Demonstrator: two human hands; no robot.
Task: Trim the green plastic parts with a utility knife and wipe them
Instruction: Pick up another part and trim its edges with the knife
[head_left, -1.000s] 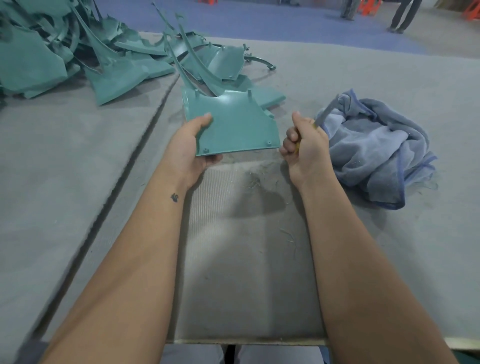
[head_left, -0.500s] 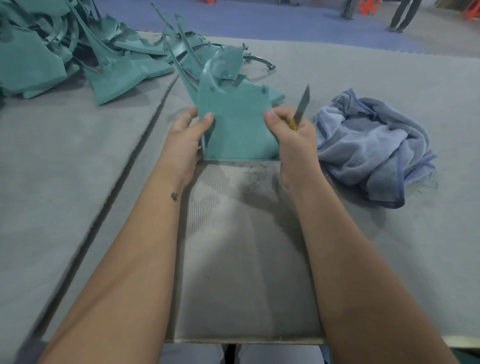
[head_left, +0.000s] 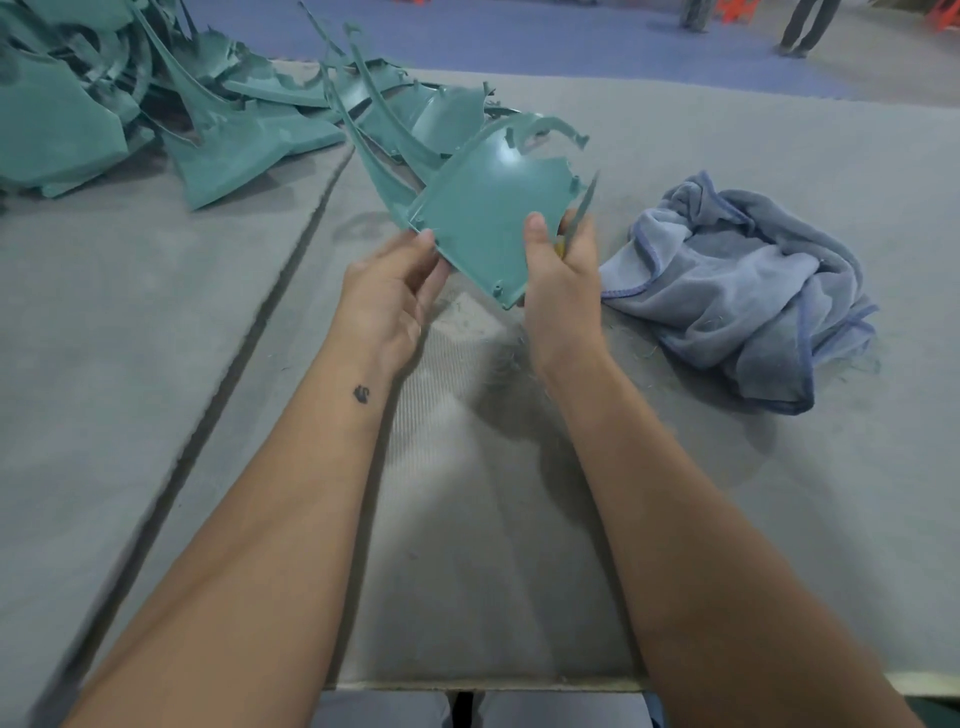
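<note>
A flat green plastic part (head_left: 488, 208) with small pegs along its edges is held tilted above the table between both hands. My left hand (head_left: 387, 291) touches its lower left edge with relaxed fingertips. My right hand (head_left: 558, 275) pinches the part's right side under the thumb. The same hand also holds a utility knife (head_left: 584, 202) with a yellow handle, blade pointing up and away past the part's right edge.
A heap of green plastic parts (head_left: 156, 104) covers the table's far left and middle. A crumpled blue-grey cloth (head_left: 743, 291) lies to the right. Green shavings (head_left: 498, 332) litter the grey ribbed mat (head_left: 467, 519) under my hands. People's legs stand at the far back right.
The part went from flat in my left hand to upright, then turned clockwise and tilted. My right hand came over with the knife and took its right side; my left hand's grip loosened.
</note>
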